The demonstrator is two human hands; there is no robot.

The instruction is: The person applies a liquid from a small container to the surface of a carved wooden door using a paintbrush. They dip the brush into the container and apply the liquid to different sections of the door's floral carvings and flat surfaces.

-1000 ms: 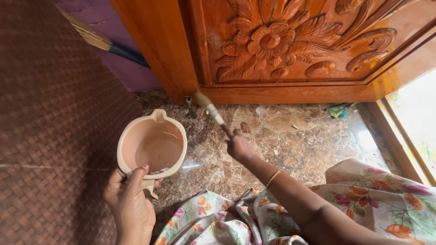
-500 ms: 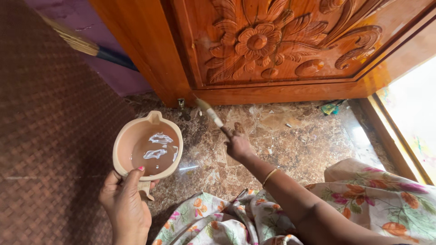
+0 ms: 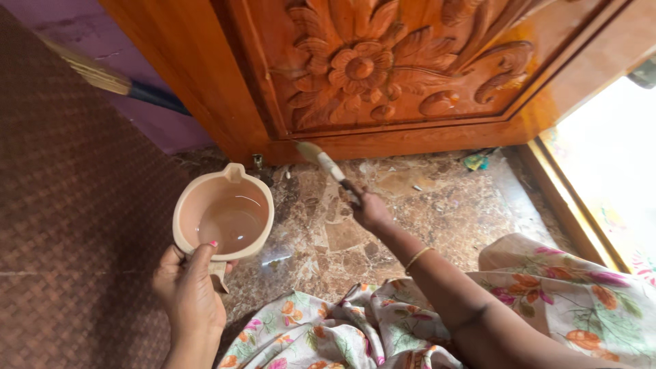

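At the lower left of the frame the left hand [image 3: 189,295] is clenched around the handle of a beige plastic jug [image 3: 223,217], thumb laid over the rim at the near side. The jug sits just left of centre, its small spout pointing toward the top of the frame, and a shallow pool of clear water lies in its bottom. Whether the jug rests on the floor or is held just above it cannot be told.

Right of centre the right hand [image 3: 372,210] is grasping the dark handle end of a paintbrush [image 3: 326,164]. The brush slants up and to the left, and its pale bristle tip sits at the lower rail of the carved wooden door [image 3: 383,75], touching it or very nearly so. A thin gold bangle [image 3: 417,258] circles the right wrist, and the forearm runs down toward the lower right.

The door fills the upper middle of the frame, orange-brown and glossy, with 1 large carved flower and curling leaves. Under it lies a brown marbled stone floor [image 3: 424,212], shiny in places. A brown woven mat [image 3: 75,205] covers the left side. In the upper left, a broom [image 3: 102,76] with a straw-coloured head and a blue handle leans against a purple wall [image 3: 82,27]. A small green scrap [image 3: 474,161] lies on the floor by the door's right end. Floral cloth [image 3: 547,301] spreads across the bottom right, and bright daylight shows at the right edge.
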